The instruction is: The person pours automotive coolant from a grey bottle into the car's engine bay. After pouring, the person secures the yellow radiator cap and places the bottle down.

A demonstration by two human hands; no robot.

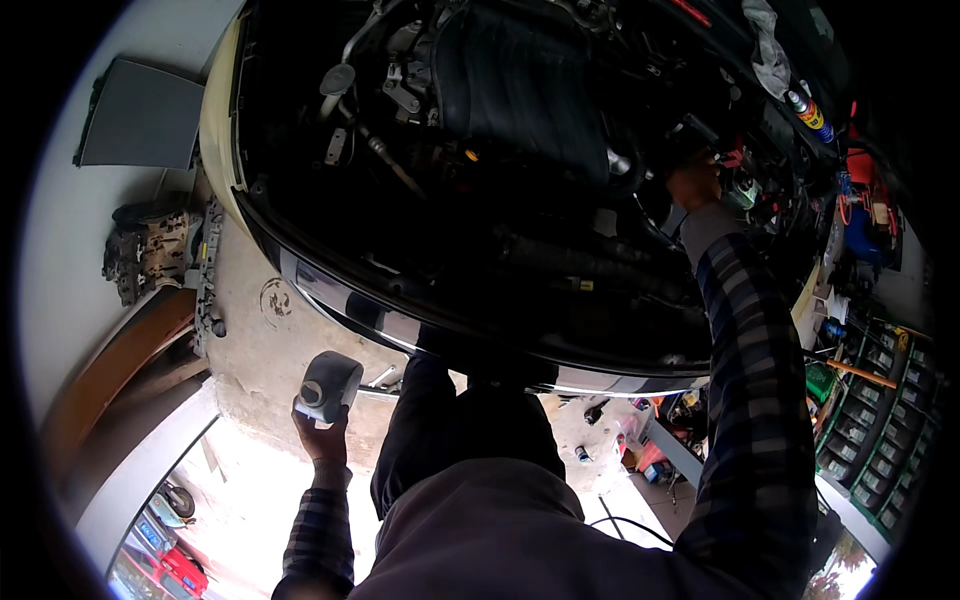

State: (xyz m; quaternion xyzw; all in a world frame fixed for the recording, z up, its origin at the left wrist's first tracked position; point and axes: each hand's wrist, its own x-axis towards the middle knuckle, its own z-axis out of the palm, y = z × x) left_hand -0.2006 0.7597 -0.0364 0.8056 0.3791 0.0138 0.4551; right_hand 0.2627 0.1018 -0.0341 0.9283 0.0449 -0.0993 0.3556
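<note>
My left hand (321,435) grips a dark grey, hollow plastic part (341,379) with a round opening, perhaps a piece of air ducting. It is held out over the floor, left of my legs and apart from the car. My right hand (694,184) reaches down into the right side of the open engine bay, beside a metal pipe end (618,161) and a dark hose. Its fingers are lost in shadow, so whatever they touch is hidden. A large black ribbed engine cover (517,97) fills the middle of the bay.
The car's front edge (450,337) runs across before my legs. A spray can (811,116) and a rag (766,49) lie along the bay's right side. Engine parts (150,247) rest by the left wall; parts bins (870,427) stand at right. Small items (582,453) lie on the floor.
</note>
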